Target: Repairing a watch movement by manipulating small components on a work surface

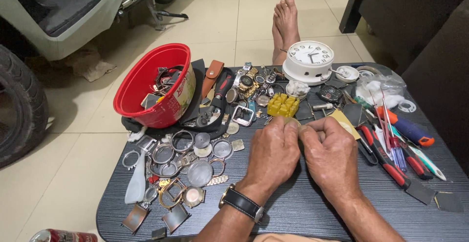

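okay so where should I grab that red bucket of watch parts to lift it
Grip the red bucket by its upper rim on the open left side. It leans tilted with its mouth facing up and left, and watch cases crowd its base.

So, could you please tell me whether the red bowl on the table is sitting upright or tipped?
Tipped: the red bowl leans, its opening toward the camera, showing watch parts inside.
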